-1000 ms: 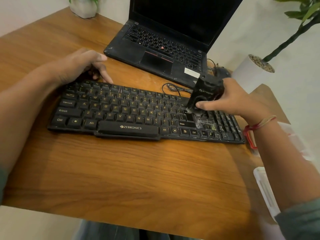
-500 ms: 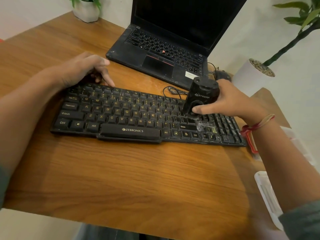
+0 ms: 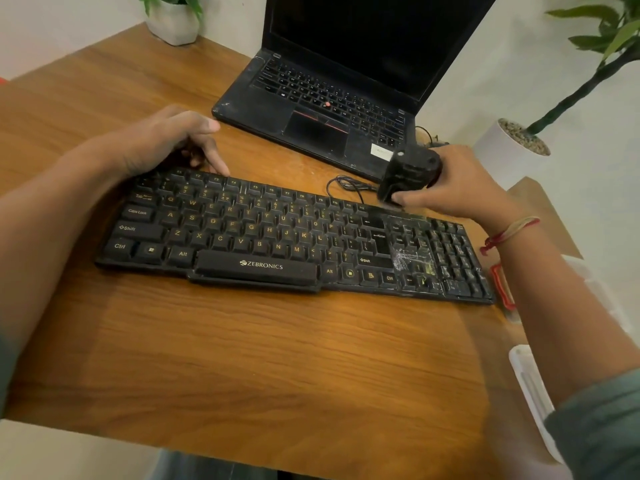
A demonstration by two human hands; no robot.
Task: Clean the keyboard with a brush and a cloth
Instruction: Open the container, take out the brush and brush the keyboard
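While the left hand (image 3: pixel 162 143) rests curled on the keyboard's (image 3: pixel 277 237) far-left corner, pinning it to the bench (image 3: pixel 242 358), the right hand (image 3: pixel 460 188) grips a stubby black brush tool (image 3: pixel 407 176) just above the top row. Brushing looks underway; pale debris (image 3: pixel 408 259) near the arrow keys needs sweeping next. No cloth visible.

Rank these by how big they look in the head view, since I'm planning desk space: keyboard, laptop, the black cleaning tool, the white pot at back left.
1. Laptop and keyboard: too close to call; the laptop sits farther away.
2. White pot, partly cropped.
3. Black cleaning tool, in the right hand.
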